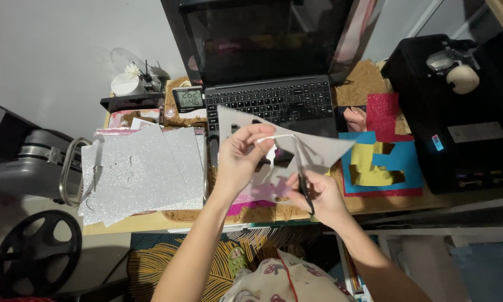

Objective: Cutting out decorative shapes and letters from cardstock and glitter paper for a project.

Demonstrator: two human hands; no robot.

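Holding a grey sheet of craft foam (318,148) up over the counter (150,221), the left hand (243,159) pinches the sheet's upper edge between thumb and fingers, closed tight on it. Just below and to the right of that hand, the right hand (318,196) is wrapped around the handles of a pair of scissors (303,176), whose blades point up into the sheet. Several openings already show in the grey sheet, one a clear notch just right of the left hand's fingers, so some cutting looks done; the blades sit inside the material, so I judge the present cut unfinished, and a broad uncut area remains toward the sheet's right corner. Well to the left of the left hand lies a stack of silver glitter sheets (142,173), apparently whole. To the right of the right hand lie blue, yellow and red glitter offcuts (383,162) with shapes already removed. Beyond both hands stands an open laptop (271,100), with a small digital thermometer (187,99) beside it.
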